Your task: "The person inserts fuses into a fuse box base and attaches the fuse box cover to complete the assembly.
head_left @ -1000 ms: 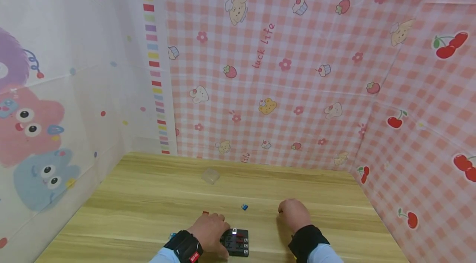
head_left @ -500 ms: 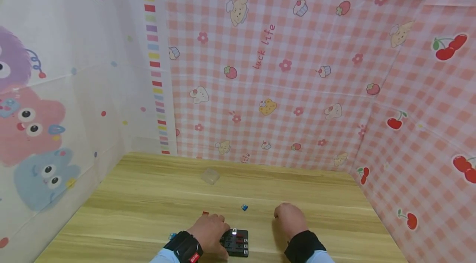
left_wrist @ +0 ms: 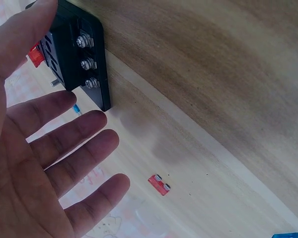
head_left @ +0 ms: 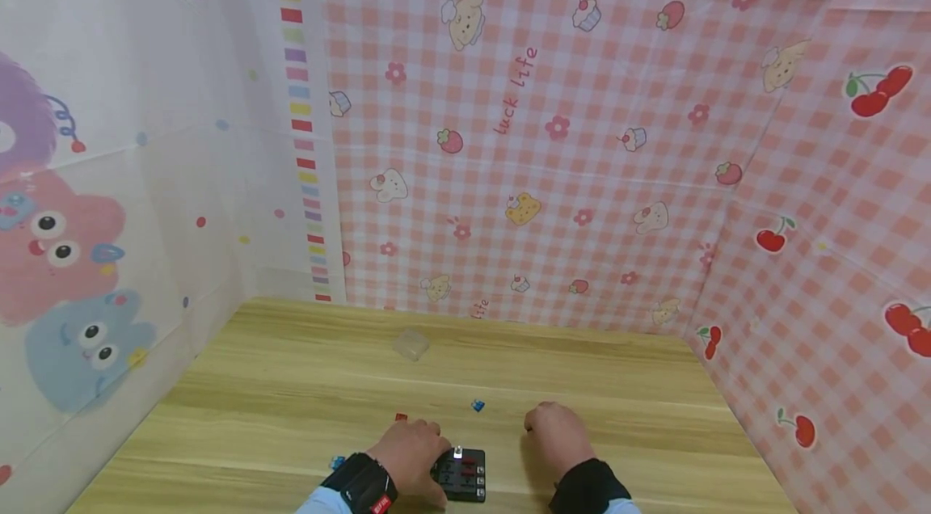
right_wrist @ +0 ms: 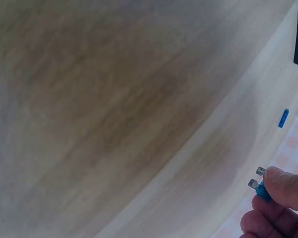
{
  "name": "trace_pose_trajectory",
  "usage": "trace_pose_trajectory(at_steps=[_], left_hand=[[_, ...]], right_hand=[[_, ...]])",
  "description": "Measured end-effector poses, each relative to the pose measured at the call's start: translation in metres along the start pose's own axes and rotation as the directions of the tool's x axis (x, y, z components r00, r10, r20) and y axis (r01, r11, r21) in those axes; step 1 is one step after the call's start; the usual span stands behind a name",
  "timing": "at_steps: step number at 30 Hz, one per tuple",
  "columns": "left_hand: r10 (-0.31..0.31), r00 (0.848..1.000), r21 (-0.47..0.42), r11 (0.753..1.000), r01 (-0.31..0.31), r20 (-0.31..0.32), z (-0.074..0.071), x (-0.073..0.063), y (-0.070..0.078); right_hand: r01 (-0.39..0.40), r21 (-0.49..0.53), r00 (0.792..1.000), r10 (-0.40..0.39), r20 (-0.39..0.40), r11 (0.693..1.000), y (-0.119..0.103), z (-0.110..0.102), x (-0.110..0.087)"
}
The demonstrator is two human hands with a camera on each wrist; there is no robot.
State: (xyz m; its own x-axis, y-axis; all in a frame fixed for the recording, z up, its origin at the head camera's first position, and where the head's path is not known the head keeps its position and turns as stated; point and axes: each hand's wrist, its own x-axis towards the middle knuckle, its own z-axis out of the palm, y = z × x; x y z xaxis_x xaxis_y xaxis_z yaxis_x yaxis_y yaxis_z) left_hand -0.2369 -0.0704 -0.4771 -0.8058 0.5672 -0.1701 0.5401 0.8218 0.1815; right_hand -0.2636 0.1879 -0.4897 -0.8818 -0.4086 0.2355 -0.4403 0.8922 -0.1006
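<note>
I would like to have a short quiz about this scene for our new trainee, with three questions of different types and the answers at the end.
1. Choose one. What does the right hand pinch?
A) a red plastic piece
B) a small blue plastic piece with two metal prongs
C) a clear squarish piece

2. True or false? In the head view, the clear squarish plastic-looking piece lies farther away than the black rectangular plastic block.

3. Count. In the left wrist view, how many silver metal screws show in the row along the block's edge?

Key: 1 B; 2 true; 3 three.
</note>
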Motion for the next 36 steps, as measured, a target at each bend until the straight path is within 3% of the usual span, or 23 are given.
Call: trace_pose_trajectory(at_steps=[17, 31, 36], left_hand=[[-0.004, 1.0, 0.014, 1.0, 0.004, 0.012, 0.003, 0.003, -0.001], [0.035, 0.999, 0.059, 0.998, -0.033, -0.03, 0.006, 0.002, 0.002], [0.023, 1.0, 0.046, 0.999, -0.023, -0.01, 0.006, 0.005, 0.002]], right_hand=[[0.03, 0.029, 0.996, -0.033, 0.084, 0.999, -0.025, -0.008, 0.002], [0.045, 0.044, 0.995, -0.049, 0.083, 0.998, -0.034, -0.005, 0.002], [0.062, 0.046, 0.994, -0.065, 0.083, 0.997, -0.039, -0.006, 0.002]])
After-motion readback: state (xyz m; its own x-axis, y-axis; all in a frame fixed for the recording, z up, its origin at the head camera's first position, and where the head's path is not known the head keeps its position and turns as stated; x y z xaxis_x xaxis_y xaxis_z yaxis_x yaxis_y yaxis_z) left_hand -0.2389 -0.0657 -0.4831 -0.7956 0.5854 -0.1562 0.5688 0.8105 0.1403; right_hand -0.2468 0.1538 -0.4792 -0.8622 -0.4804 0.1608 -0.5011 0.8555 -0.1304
